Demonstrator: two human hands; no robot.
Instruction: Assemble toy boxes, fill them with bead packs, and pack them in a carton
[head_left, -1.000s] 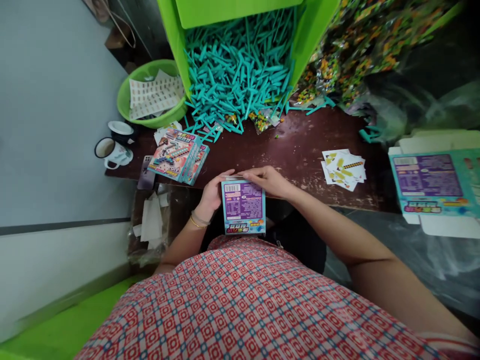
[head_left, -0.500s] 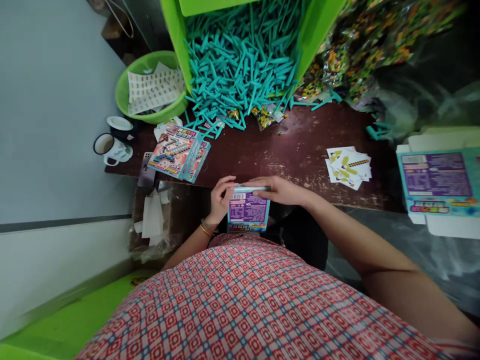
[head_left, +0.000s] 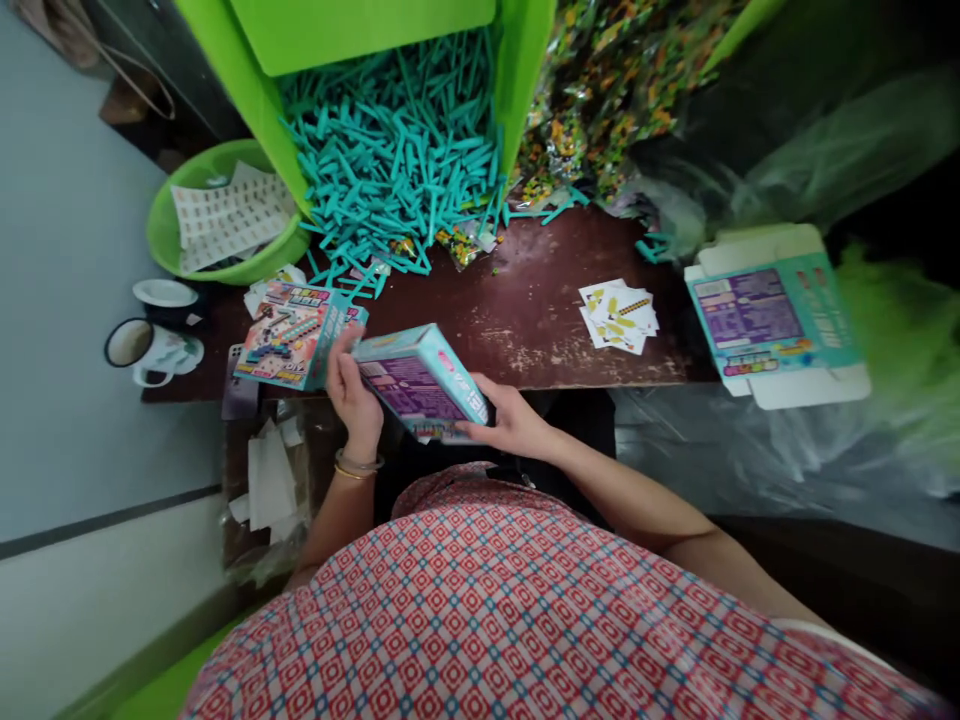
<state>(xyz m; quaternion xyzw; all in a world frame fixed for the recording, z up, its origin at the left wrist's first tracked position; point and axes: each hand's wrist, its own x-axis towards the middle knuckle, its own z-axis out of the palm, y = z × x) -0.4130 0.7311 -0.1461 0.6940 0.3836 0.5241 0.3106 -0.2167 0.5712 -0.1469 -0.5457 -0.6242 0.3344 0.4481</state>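
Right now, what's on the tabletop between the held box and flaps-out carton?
Head view: overlapping printed cards, apart from both held box and carton.

red-diamond patterned top (head_left: 480,600), blue dots | gold bangle (head_left: 354,474) | greyish bangle (head_left: 361,464) | dark trousers (head_left: 589,412)

A dark reddish-brown wooden tabletop (head_left: 540,300), its front edge scuffed pale, carries overlapping white cards with yellow prints (head_left: 619,318), stacked turquoise-and-pink cardboard boxes (head_left: 279,345), scattered slim turquoise plastic sticks (head_left: 367,288) (some lying crosswise) and a small clear bag of coloured pieces (head_left: 461,247).
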